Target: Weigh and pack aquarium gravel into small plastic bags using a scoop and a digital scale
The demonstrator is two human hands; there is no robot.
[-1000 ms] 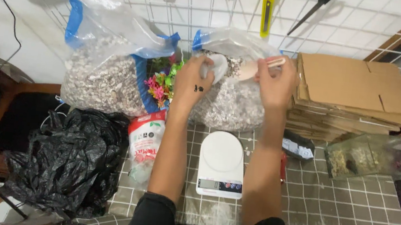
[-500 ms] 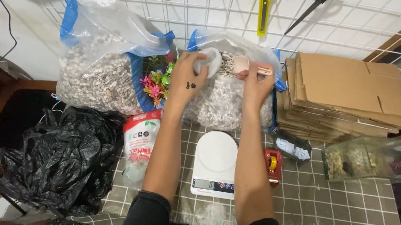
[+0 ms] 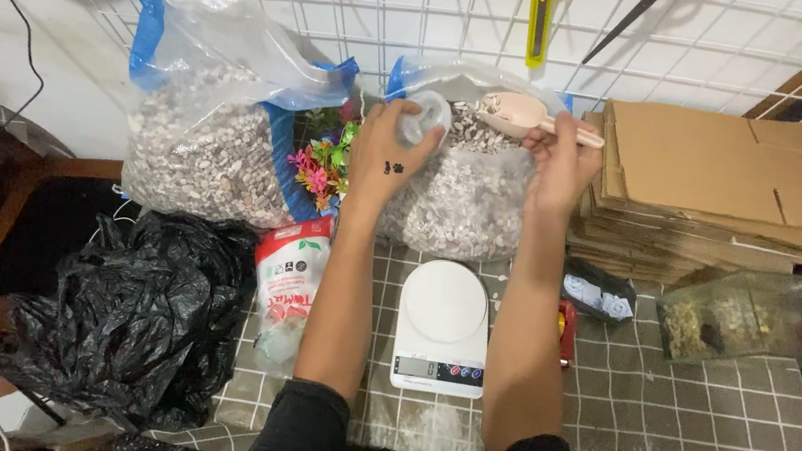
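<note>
Now, a black bag [image 3: 125, 310] slumps at nine o'clock on the checked tabletop [image 3: 700, 431]; left hand [image 3: 391, 154] fingers wrap a clear cup [image 3: 425, 117], right hand [image 3: 558, 158] pinches a pink scoop [image 3: 519, 114] over the gravel bag [image 3: 470, 193] at twelve; cardboard [image 3: 717, 186] stacked at two.

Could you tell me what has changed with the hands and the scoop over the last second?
The right hand has lifted the pink scoop clear of the right gravel bag, bowl toward the left hand, which still grips the small clear cup. The white scale stayed put.
</note>
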